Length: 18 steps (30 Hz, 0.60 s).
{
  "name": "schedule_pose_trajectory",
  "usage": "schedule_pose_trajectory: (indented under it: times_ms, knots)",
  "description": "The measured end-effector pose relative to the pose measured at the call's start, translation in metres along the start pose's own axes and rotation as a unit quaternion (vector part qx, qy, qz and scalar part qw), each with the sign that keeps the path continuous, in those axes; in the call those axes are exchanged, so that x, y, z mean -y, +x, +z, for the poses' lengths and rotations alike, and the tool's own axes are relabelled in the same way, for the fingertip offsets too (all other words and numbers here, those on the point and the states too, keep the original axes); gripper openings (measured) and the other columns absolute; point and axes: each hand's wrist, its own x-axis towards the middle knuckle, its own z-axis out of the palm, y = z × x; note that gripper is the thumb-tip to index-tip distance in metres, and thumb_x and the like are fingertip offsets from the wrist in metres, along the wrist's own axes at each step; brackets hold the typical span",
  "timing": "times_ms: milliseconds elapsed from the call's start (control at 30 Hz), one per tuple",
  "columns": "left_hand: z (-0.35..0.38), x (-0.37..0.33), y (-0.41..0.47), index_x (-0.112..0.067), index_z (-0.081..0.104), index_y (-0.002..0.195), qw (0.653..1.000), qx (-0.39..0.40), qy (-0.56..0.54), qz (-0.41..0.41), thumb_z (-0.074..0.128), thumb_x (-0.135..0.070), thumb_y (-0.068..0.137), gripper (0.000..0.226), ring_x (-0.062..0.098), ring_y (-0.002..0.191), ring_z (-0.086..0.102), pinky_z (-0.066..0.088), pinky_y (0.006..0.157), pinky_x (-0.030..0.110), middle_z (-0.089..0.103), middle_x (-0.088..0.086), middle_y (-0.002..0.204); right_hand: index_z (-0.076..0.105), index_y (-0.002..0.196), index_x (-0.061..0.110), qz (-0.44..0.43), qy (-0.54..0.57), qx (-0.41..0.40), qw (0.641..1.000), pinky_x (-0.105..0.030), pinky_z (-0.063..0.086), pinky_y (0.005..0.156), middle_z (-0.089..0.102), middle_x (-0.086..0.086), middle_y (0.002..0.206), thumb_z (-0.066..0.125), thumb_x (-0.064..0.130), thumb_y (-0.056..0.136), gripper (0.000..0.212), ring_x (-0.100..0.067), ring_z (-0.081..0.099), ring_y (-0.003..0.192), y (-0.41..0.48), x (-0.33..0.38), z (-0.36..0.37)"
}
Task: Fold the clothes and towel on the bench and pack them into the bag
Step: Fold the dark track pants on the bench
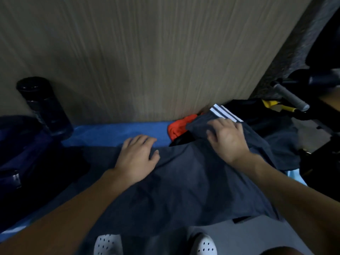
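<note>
Left hand: flat, fingers straight, pressing navy shorts.
Right hand: pinching their striped hem.
Handling: probably light, limp; hold by corners.

Left hand: we press it flat on the grey garment.
Right hand: we grip the garment's striped edge.
</note>
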Motion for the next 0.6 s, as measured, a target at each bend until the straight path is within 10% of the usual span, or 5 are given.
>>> schedule_pose_trajectory:
  times_ms: [200,400,600]
  knots:
    - [0.018,-0.061,0.081,-0.012,0.064,0.122,0.953,0.039,-0.291,-0.074,0.069,-0.021,0.092,0.032,0.012,0.101,0.062,0.048,0.095,0.025,0.068,0.002,0.116,0.058,0.118,0.020,0.096,-0.015,0.060,0.993,-0.044,0.032,0.095,0.056,-0.003,0.116,0.053,0.039,0.095,0.031,-0.027,0.047,0.113,0.039,-0.064,-0.009]
    - [0.043,-0.074,0.130,-0.009,0.062,0.128,0.922,0.056,-0.358,-0.137,0.076,-0.018,0.087,0.045,0.018,0.109,0.062,0.048,0.100,0.031,0.064,0.004,0.113,0.060,0.102,0.026,0.048,-0.049,0.074,0.995,-0.041,0.028,0.089,0.057,0.001,0.105,0.053,0.037,0.094,0.015,-0.024,0.048,0.108,0.067,-0.076,0.005]
    - [0.046,-0.077,0.147,-0.014,0.071,0.083,0.901,0.031,-0.408,-0.144,0.071,-0.020,0.092,0.010,0.009,0.082,0.060,0.047,0.071,0.018,0.068,-0.001,0.087,0.051,0.086,0.017,0.080,-0.035,0.022,0.996,-0.040,0.029,0.082,0.065,-0.005,0.084,0.044,0.022,0.097,0.014,-0.028,0.056,0.087,0.085,-0.095,0.009]
